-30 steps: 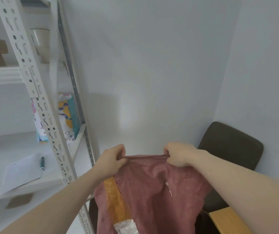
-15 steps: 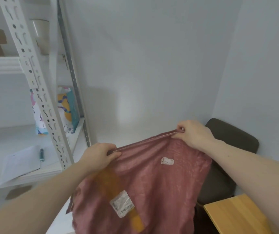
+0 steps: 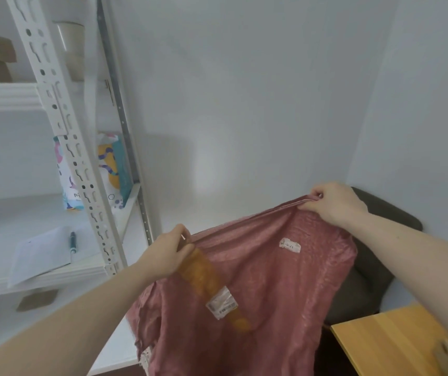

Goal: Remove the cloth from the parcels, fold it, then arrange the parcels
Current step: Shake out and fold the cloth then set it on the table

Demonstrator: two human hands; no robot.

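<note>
The cloth (image 3: 258,289) hung in the air in front of the person, clear of any surface, stretched by its upper hem between both hands; no parcels were in view. The main risk at this stage was loss of one corner: each grip was a narrow pinch on the thin hem alone, so a sharp pull to flatten the fabric could strip the edge from the fingers and let that side drop. A second risk was an uneven fold, because the hem ran at a slant and the lower edge hung slack and bunched at the left. The orange strip (image 3: 212,289) with its white label (image 3: 221,305) looked stiffer than the fabric and could resist a crease.

The left hand (image 3: 165,256) was held low and near the shelf post (image 3: 81,169), closed on the left hem corner. The right hand (image 3: 336,204) was raised higher, arm extended toward the dark chair (image 3: 374,267), closed on the right hem corner.
</note>
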